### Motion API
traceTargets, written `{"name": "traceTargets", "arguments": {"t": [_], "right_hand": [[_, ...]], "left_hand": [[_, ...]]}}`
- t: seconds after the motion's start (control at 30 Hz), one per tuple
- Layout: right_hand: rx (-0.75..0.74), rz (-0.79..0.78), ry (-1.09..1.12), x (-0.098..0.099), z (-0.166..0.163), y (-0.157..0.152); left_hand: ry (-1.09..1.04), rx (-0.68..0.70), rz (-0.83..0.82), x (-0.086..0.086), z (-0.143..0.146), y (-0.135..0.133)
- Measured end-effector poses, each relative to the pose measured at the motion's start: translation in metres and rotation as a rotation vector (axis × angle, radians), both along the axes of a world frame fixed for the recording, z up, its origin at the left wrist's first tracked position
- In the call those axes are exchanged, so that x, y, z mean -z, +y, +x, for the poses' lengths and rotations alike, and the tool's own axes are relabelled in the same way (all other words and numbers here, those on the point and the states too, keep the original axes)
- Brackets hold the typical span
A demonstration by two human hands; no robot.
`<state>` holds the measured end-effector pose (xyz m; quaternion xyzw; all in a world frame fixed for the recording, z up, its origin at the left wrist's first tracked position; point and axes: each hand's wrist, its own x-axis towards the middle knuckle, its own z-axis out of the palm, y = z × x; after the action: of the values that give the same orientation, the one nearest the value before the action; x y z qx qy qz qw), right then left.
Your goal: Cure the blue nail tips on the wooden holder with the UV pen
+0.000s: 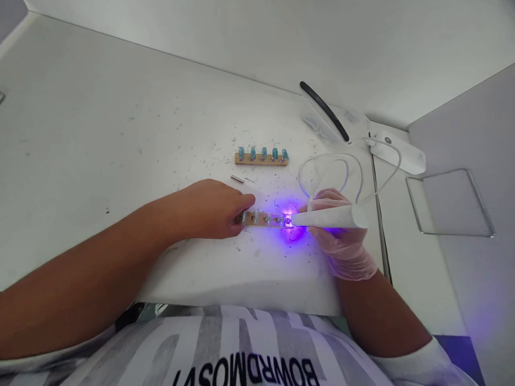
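My bare left hand [213, 209] rests on the white table, fingers curled and pinching the left end of a narrow wooden strip [263, 219] that carries several small clear pieces. My right hand [341, 241] wears a thin translucent glove and grips a white pen-shaped lamp [328, 217]. Its tip touches the strip's right end, where violet light glows [290, 222]. A white cord [341, 171] loops from the lamp toward the back.
A second wooden strip [261, 157] with several blue pieces lies farther back. A small metal pin [237, 179] lies between the strips. A white lamp base [398, 153] with a black arm [324, 110] stands at back right. A clear tray [450, 203] sits right.
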<state>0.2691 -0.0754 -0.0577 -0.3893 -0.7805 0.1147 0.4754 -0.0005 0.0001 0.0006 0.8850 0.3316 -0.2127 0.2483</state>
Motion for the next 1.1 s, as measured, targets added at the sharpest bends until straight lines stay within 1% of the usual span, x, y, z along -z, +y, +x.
{"name": "traceTargets", "arguments": {"t": [0.33, 0.87, 1.1], "right_hand": [[-0.002, -0.013, -0.007, 0.0009, 0.0019, -0.001], [0.006, 0.003, 0.003, -0.0001, -0.0007, 0.0], [0.018, 0.003, 0.005, -0.0012, -0.0019, 0.0]], "left_hand": [[-0.011, -0.006, 0.002, 0.0022, -0.0012, 0.0003], [-0.004, -0.004, -0.007, -0.0012, -0.0003, -0.0001], [-0.044, -0.023, -0.01, 0.0023, -0.0015, 0.0003]]}}
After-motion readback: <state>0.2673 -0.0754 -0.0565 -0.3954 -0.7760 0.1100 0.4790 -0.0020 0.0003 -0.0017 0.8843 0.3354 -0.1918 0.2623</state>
